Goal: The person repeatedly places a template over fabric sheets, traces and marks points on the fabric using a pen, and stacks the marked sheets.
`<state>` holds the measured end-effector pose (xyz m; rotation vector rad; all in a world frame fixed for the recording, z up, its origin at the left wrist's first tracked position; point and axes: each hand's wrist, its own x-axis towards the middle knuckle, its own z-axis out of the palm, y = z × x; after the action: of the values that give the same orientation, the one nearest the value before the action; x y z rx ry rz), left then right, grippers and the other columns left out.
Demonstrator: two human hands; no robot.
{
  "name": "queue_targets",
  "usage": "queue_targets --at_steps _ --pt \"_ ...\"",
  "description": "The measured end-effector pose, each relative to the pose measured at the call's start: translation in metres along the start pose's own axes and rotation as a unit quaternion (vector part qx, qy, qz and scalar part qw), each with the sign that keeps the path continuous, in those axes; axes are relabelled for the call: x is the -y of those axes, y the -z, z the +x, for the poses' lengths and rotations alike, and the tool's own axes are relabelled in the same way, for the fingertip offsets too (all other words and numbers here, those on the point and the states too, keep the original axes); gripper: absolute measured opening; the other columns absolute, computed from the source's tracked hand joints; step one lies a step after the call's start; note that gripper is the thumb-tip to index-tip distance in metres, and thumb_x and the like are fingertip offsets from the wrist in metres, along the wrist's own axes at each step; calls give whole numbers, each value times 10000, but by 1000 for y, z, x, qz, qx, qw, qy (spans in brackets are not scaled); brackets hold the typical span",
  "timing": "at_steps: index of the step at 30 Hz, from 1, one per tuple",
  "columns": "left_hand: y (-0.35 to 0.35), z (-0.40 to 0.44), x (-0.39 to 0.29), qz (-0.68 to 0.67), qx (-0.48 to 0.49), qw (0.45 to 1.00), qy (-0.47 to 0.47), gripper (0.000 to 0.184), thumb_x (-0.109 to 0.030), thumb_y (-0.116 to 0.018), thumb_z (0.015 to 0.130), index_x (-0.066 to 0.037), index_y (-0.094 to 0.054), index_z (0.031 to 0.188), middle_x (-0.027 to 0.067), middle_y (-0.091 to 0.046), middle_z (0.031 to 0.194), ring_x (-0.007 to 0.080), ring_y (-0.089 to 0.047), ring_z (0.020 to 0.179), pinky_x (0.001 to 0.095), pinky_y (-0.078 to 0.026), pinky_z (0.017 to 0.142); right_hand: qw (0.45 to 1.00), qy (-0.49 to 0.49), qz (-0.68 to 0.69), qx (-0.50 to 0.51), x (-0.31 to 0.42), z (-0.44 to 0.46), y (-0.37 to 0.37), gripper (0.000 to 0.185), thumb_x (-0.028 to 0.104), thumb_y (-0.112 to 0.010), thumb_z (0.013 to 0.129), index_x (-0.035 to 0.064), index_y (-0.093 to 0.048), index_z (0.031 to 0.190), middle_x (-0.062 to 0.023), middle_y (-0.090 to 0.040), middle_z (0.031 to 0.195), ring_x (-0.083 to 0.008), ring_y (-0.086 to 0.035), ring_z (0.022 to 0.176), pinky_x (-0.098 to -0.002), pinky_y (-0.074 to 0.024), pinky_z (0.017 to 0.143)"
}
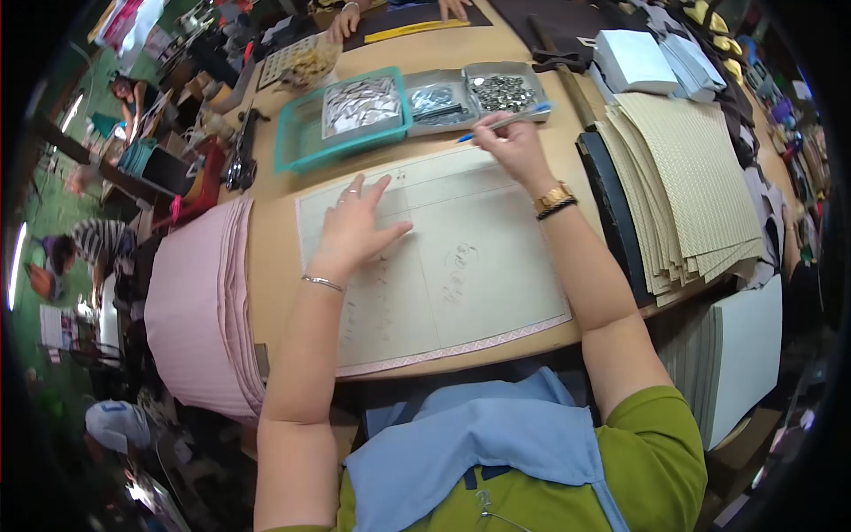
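Observation:
A large pale pattern board (pixel 496 257) with ruled lines and handwriting lies flat at the table's front edge. A pink patterned edge (pixel 461 348) shows beneath it along the front. My left hand (pixel 355 223) rests on the upper left of the board, its fingers spread and holding nothing. My right hand (pixel 514 151) is over the board's top right corner. Between its fingers is a pen (pixel 530 112) with blue ends, tilted, its tip pointing left. Whether the tip touches the board I cannot tell.
Behind the board stand a teal tray (pixel 292 142) and two boxes of small metal parts (pixel 503 92). Folded pink fabric (pixel 199 301) hangs off the left edge. Cream textured sheets (pixel 691 177) are stacked at right. Across the table, another person's hands (pixel 344 22) are near a yellow ruler (pixel 417 32).

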<state>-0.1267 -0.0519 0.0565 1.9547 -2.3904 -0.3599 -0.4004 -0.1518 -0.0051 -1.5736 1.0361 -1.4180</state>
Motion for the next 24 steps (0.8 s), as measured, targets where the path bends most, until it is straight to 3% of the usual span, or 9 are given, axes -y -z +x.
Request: queue_targets --at_steps 1,6,13,18,24 --pt "1 -6 4 -3 9 1000 10 903 -568 -753 729 -180 -420 1473 284 -340 1508 435 -445 1326 478 -406 1076 999 37 -15 21 5 2 -22 138 166 -667 867 28 -657 862 -49 -695 724 -83 -636 660 -253 -492 601" --pt "-11 -20 24 -28 7 1000 11 976 -596 -804 626 -149 -481 1431 307 -360 1482 434 -393 1361 480 -416 1071 989 -1 -94 116 27 1 -91 155 170 -652 847 18 -645 818 -92 -687 700 -150 -651 634 -301 -516 625" --pt "-17 -21 25 -49 -7 999 14 971 -584 -817 607 -142 -503 1411 298 -377 1468 442 -360 1377 498 -406 1080 971 10 -181 156 27 2 -98 190 198 -640 828 9 -654 837 -150 -675 685 -251 -674 633 -348 -535 647" --pt "-20 -19 25 -41 -4 999 35 947 -555 -826 599 -191 -504 1412 228 -359 1505 418 -357 1383 484 -421 1078 967 15 -195 164 31 -3 -101 176 184 -641 824 9 -649 844 -142 -668 677 -229 -662 619 -342 -526 634" --pt "-15 -21 23 -42 13 998 36 988 -606 -809 612 -198 -471 1446 254 -339 1510 435 -338 1394 492 -399 1093 969 14 -192 153 32 -5 -104 165 171 -639 826 7 -641 843 -127 -649 658 -198 -635 595 -324 -510 609"
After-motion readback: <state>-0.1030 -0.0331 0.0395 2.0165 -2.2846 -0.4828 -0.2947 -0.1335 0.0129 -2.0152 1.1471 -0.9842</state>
